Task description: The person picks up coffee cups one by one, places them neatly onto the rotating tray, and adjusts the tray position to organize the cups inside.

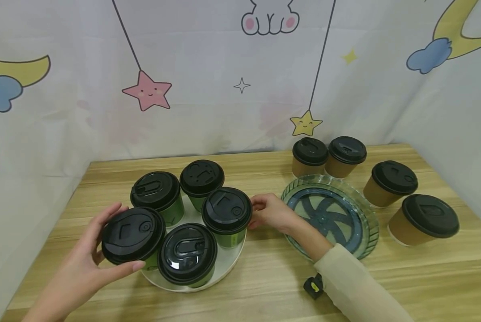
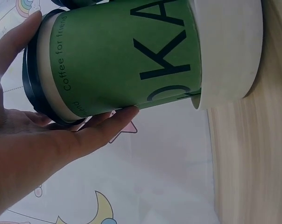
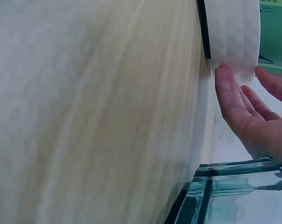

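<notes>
Several green paper coffee cups with black lids stand on a round white tray (image 1: 226, 264). My left hand (image 1: 79, 264) grips the nearest-left green coffee cup (image 1: 133, 235), thumb and fingers spread around its side. In the left wrist view, this green coffee cup (image 2: 113, 56) shows dark lettering, and its base sits within the tray's raised rim (image 2: 232, 51). My right hand (image 1: 274, 214) is at the tray's right edge. Its relaxed fingers touch the tray's outer wall (image 3: 232, 37) in the right wrist view, the thumb near the top of the rim beside another green cup (image 3: 275, 37).
A ribbed clear tray (image 1: 371, 230) with a dark blue patterned base lies under and beyond my right forearm. Brown lidded cups (image 1: 379, 192) stand behind and right of it. A small black object (image 1: 312, 287) lies near my right sleeve. A patterned curtain (image 1: 208, 112) hangs behind the table.
</notes>
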A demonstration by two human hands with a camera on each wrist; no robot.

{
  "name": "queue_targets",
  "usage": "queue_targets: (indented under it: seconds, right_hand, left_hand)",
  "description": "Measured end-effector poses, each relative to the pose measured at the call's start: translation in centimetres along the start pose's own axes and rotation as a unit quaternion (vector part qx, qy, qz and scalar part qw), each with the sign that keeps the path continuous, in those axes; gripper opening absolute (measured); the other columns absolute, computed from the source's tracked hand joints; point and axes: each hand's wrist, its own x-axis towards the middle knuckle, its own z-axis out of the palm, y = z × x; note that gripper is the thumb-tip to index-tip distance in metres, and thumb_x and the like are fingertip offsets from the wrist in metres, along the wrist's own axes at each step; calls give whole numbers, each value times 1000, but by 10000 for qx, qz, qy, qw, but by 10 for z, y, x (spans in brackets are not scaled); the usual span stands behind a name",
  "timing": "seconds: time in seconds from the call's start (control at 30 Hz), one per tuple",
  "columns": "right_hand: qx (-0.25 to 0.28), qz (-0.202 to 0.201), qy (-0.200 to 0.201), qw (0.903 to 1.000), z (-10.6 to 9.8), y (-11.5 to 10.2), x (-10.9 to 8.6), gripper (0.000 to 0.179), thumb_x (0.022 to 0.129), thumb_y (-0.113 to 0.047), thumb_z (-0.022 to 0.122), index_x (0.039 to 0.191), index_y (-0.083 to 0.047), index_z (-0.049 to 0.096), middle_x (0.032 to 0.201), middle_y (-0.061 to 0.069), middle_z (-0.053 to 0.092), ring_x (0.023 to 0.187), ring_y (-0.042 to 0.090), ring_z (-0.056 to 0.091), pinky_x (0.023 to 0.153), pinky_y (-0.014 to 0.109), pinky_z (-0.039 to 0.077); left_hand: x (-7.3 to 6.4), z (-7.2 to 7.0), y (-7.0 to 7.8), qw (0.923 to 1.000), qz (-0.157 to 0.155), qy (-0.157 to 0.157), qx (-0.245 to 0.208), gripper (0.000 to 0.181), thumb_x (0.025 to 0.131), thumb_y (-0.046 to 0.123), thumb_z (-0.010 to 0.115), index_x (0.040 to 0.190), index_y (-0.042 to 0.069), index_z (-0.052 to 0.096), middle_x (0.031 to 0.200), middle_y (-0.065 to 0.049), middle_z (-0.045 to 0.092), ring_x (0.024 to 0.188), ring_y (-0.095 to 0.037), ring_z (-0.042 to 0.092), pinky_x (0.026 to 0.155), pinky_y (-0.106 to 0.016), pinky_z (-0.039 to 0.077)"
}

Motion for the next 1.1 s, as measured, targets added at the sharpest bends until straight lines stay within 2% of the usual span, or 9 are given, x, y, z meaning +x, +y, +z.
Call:
queue_targets:
  seconds: [0.37,0.57,0.63,0.83,0.87,0.93,1.0,1.03,1.1]
  right_hand:
    - [-17,42,25,10000,0,0,-2,16,86,6,56,102,10,57,80,10,63,73,21,63,70,41,54]
    - [-12,51,23,10000,1,-1,-2,16,86,6,56,101,10,57,79,10,63,72,22,63,70,41,54]
    - [-18,57,23,10000,1,-2,-2,16,86,6,56,101,10,57,79,10,63,72,22,63,70,41,54]
    - [-28,30,32,10000,0,-3,-2,16,86,6,56,102,10,57,80,10,63,72,22,63,70,41,54]
    - [-26,24,39,10000,0,-3,-2,16,86,6,55,102,10,57,80,10,63,72,22,63,70,41,54]
    - [-18,15,45,10000,0,-3,-2,16,86,6,55,102,10,57,80,10,63,73,21,63,70,41,54]
    - [-22,17,41,10000,0,-3,-2,16,86,6,55,102,10,57,80,10,63,73,21,63,70,41,54]
    - [-20,15,35,10000,0,-3,-1,16,86,6,55,102,10,57,80,10,63,73,21,63,70,41,54]
    - [-23,8,30,10000,0,-2,-1,17,86,6,55,102,10,57,80,10,63,73,21,63,70,40,54]
  left_hand:
    - [1,3,-5,9995,-205,-91,202,101,68,8,80,145,28,18,141,2,29,115,5,31,75,-3,35]
    - [0,4,-9,9995,-247,-86,166,100,69,7,80,145,28,18,141,0,28,114,5,31,76,-4,35]
    - [0,4,-10,9994,-262,-57,196,101,69,7,80,145,28,17,141,-1,28,114,5,32,82,-15,42]
    - [0,4,-10,9991,-306,-20,282,102,69,9,80,145,28,16,142,-4,28,115,6,31,83,-14,42]
    - [0,4,-10,9992,-312,-34,263,102,69,9,80,145,28,16,142,-5,28,116,6,29,86,-17,42]
    - [1,4,-9,9991,-347,-63,237,103,69,10,80,145,28,15,144,-7,26,118,4,27,92,-39,43]
    - [1,5,-8,9989,-398,-91,230,104,68,11,81,146,29,14,144,-8,25,121,-2,27,86,-60,39]
    - [1,5,-7,9988,-424,-104,208,104,68,11,81,146,29,14,145,-9,25,123,-5,26,80,-66,36]
    - [0,5,-7,9986,-465,-123,202,104,68,12,81,146,28,13,145,-9,24,124,-13,26,79,-66,36]
